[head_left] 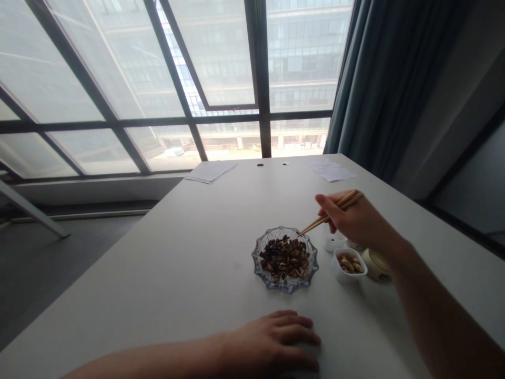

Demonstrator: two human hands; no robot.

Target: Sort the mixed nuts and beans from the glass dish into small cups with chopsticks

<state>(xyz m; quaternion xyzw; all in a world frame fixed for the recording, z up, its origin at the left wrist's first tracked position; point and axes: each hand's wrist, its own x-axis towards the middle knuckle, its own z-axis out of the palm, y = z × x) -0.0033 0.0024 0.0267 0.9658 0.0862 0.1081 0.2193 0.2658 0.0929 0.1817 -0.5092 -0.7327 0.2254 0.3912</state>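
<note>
My right hand (355,218) is shut on a pair of wooden chopsticks (327,215), and their tips reach the near side of the rim of a blue-tinted scalloped glass dish (263,273). The dish holds a heap of dark striped sunflower seeds (284,258). To its right, below my right hand, stands a small white cup of pale nuts (347,265). Another white cup (333,242) sits partly hidden under that hand. My left hand (272,342) lies flat on the white table (158,279) near the front edge, holding nothing.
A round cream-coloured lidded pot (376,266) stands right of the nut cup. Sheets of paper lie at the far end of the table (211,171) and far right (333,171). Beyond the table are a large window and a dark curtain.
</note>
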